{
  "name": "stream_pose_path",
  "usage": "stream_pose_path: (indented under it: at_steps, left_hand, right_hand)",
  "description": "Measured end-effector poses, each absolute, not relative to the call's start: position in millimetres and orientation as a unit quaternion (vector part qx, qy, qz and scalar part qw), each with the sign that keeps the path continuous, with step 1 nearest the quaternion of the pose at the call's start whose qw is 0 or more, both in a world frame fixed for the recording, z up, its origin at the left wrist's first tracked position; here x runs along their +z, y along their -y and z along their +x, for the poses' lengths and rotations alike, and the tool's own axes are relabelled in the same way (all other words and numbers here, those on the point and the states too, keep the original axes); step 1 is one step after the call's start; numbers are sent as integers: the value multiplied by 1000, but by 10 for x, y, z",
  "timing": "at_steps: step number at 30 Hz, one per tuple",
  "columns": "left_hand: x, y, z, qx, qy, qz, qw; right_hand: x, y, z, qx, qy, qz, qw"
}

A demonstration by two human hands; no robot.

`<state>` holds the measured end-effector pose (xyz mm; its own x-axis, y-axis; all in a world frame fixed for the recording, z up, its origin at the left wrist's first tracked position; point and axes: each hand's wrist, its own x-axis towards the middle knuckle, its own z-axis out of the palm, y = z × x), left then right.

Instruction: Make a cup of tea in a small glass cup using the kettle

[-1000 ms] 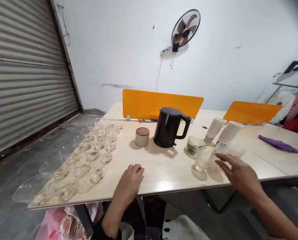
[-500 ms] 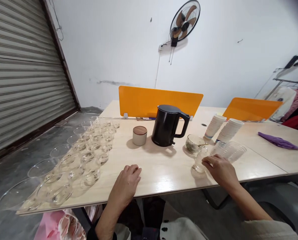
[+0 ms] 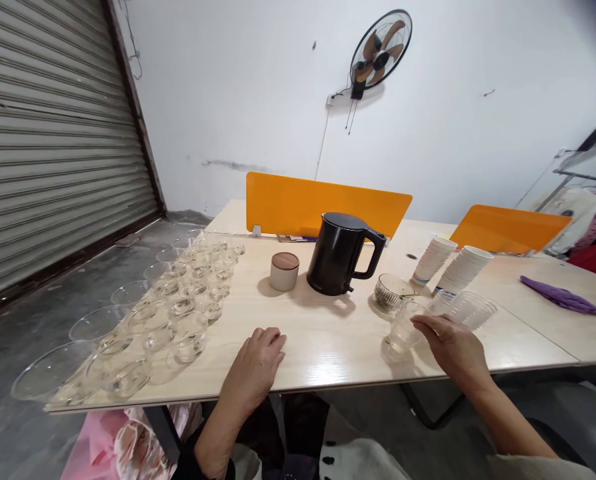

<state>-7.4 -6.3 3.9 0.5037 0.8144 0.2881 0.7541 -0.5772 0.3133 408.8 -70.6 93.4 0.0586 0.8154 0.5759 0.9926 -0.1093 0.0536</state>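
The right hand (image 3: 451,345) is near the front edge of the table (image 3: 328,340), toward its right side. Its fingers curl around a small clear glass (image 3: 403,328), which is tilted and touches the tabletop with its base. The fingertips lie on the rim side of the glass, so the hand grips it. Just behind the hand lies a stack of clear plastic cups (image 3: 465,308) on its side, close to the hand (I cannot tell if the hand touches it).

The left hand (image 3: 257,363) rests on the front edge of the table, about the middle. Its fingers are loosely curled with the knuckles up, and it holds nothing.

Behind the glass stands a low glass bowl (image 3: 391,291) with a ribbed wall. To the left of the bowl is a black kettle (image 3: 341,255) with its handle turned to the right, and beside that a small white jar (image 3: 285,271) with a brown lid. Toward the right, 2 stacks of paper cups (image 3: 451,263) lean over. A purple cloth (image 3: 563,297) lies near the right edge.

Along the left edge of the table many clear glass bowls and cups (image 3: 178,313) stand in rows, from the front corner to the back. 2 orange dividers (image 3: 323,205) stand at the back of the table. On the wall above hangs a fan (image 3: 381,50).
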Motion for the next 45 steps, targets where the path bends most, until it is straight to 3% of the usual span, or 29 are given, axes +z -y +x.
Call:
stream_pose_path:
  at_steps: [8,14,23,31,38,45]
  left_hand:
    - [98,85,-70,213,-460,859,72]
    - [171,112,-72,216,-467,855,68]
    - [168,105,-81,247,-489,833,76]
    - [202,110,-77,243,-494,832,73]
    - [189,106,-65,245,-494,832,69]
    - [183,112,-71,258,-491,828,83]
  right_hand:
    - [1381,887,3756,-342,649,-624,269]
    - [1289,654,3112,-212,726,-550,354]
    - [789,-103,2110,-55,825,-477,297]
    - [676,-241,1754,-73,846,-470,241]
    - [644,-204,1785,-60,845,-455,275]
    - [942,-413,2103,-89,781,-511,350]
